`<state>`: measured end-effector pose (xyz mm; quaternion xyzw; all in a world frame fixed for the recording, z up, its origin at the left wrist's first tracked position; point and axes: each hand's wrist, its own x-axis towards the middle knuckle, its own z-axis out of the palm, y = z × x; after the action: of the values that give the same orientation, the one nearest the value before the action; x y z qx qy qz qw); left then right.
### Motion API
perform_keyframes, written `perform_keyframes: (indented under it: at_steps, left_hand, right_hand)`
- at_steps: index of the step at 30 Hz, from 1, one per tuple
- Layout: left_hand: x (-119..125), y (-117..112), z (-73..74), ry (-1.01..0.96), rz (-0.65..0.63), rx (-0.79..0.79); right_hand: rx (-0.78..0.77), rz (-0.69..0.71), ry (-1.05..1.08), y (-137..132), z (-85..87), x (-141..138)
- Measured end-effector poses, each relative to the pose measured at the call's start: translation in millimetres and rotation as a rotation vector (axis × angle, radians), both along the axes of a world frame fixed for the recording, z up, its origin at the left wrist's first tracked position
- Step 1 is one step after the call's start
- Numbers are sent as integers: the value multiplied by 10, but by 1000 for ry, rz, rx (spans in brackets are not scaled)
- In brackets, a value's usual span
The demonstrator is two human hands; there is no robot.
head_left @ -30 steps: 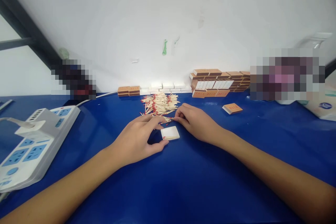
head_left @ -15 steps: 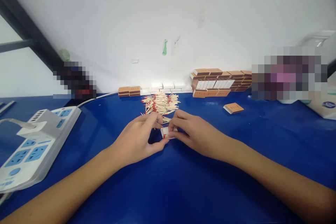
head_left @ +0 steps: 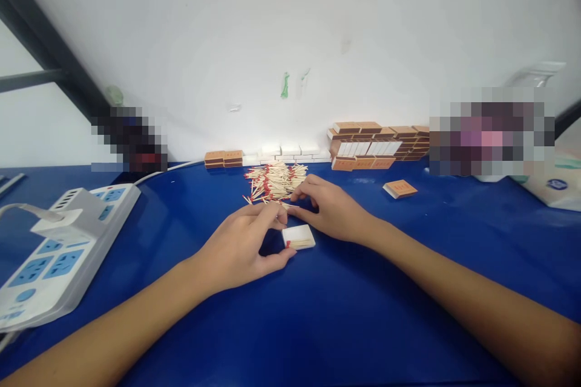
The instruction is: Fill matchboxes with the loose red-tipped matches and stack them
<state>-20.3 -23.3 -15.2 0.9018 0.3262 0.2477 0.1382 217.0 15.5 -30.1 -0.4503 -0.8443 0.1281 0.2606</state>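
Note:
A small white matchbox tray (head_left: pixel 298 233) lies on the blue table, with a few red-tipped matches along its near side. My left hand (head_left: pixel 242 240) grips the tray's left end between thumb and fingers. Beyond it spreads a loose pile of matches (head_left: pixel 276 180), heads pointing various ways. At the near right edge of this pile is my right hand (head_left: pixel 336 208), thumb and forefinger closed around a match or two; its fingertips partly hide how many.
Matchboxes (head_left: pixel 385 139) are stacked against the wall at right, and white trays (head_left: pixel 290 151) line the wall behind the pile. Two short stacks of boxes (head_left: pixel 224 158) stand left of them. A single matchbox (head_left: pixel 399 188) lies at right. A power strip (head_left: pixel 68 254) occupies the left side.
My right hand has left the tray and moved up to the match pile. The tray now shows more fully, slightly nearer me, still in my left hand.

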Motion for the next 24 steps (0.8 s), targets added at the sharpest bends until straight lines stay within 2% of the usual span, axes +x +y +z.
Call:
perform_keyframes:
  at_steps: [4, 10, 18, 24]
  left_hand:
    - [15, -21, 5, -21, -6, 20]
    - [-1, 8, -12, -1, -4, 16]
    - [-19, 47, -17, 13, 23, 29]
    - [-31, 71, -26, 26, 48, 12]
  right_hand:
    - [-55, 25, -13, -30, 30, -87]
    - [-91, 77, -19, -54, 54, -37]
    - [-136, 18, -161, -54, 51, -61]
    - [-107, 0, -190, -16, 53, 87]
